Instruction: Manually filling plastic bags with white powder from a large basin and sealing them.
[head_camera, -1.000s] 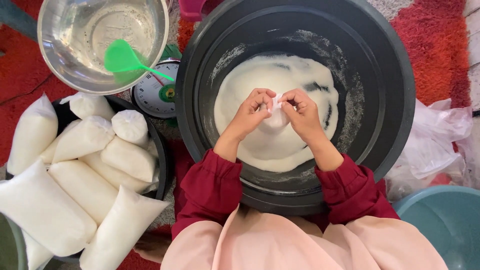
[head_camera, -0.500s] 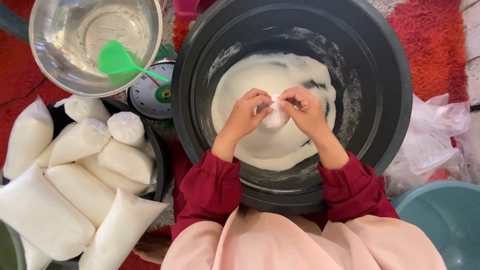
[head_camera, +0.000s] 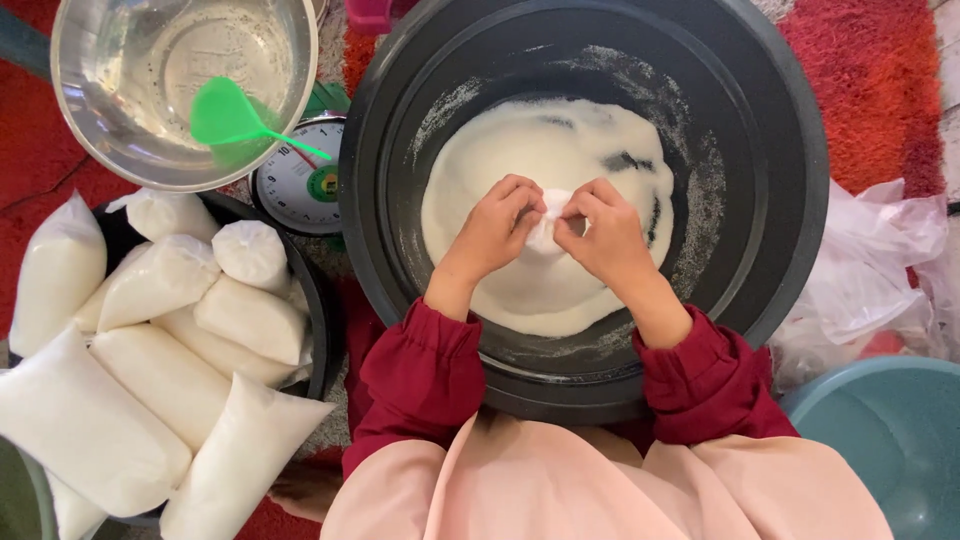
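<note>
I am holding a small white bag (head_camera: 548, 228) between my two hands, directly above the heap of white grain (head_camera: 550, 200) in the big dark basin (head_camera: 770, 160). My left hand (head_camera: 495, 228) is pinching the bag's left edge, fingers (head_camera: 522, 192) curled and pressed together on the plastic; my right hand (head_camera: 608, 232) is pinching the right edge in the same way, so both sets of fingertips are meeting over the bag's mouth. I am keeping it low over the heap, so I judge that anything spilling is dropping back into the basin rather than onto the red rug (head_camera: 880, 90). How full the little bag is, I cannot tell; my fingers are hiding most of it.

The grain is lying toward the middle of the basin, with dusty streaks up its walls. To my left, a round tray (head_camera: 318, 310) is carrying a pile of filled white bags (head_camera: 160, 350), laid side by side and overlapping, near enough for my left arm to reach. Beyond them a steel bowl (head_camera: 70, 90) is sitting with a green scoop (head_camera: 228, 115) resting inside, its handle sticking out over the rim toward a small dial scale (head_camera: 300, 185), which is tucked between bowl and basin. On my right, loose clear plastic bags (head_camera: 870, 260) are lying crumpled just beside the basin, and a teal tub (head_camera: 890, 440) is showing at the lower corner. My dark red sleeves (head_camera: 420, 380) are resting against the basin's near rim.
</note>
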